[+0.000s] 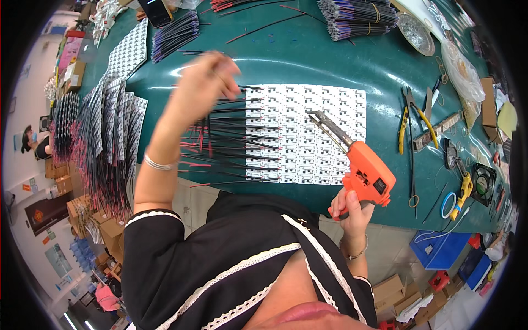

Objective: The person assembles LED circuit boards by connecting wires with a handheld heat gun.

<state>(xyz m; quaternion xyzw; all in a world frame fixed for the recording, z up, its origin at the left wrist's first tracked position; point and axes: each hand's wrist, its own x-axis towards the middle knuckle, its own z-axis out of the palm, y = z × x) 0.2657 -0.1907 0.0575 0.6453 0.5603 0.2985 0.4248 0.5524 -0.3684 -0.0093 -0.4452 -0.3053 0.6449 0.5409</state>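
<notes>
My right hand (355,212) is wrapped round the grip of an orange soldering gun (373,171), its metal tip pointing up and left over the board. Beneath that tip lies a white circuit board panel (322,132) made of many small repeated units. Black wires with red ends (220,144) run in a row from the panel's left side. Over the upper end of these wires is my left hand (212,80), raised and smeared by motion. Whether its fingers hold anything cannot be made out.
Finished-looking panels with wires (107,126) are stacked at the left. Wire bundles (175,36) and more bundles (357,19) lie at the back, near a round metal dish (415,34). Yellow-handled pliers (410,118), a tape roll (448,204) and a small fan (483,184) sit right.
</notes>
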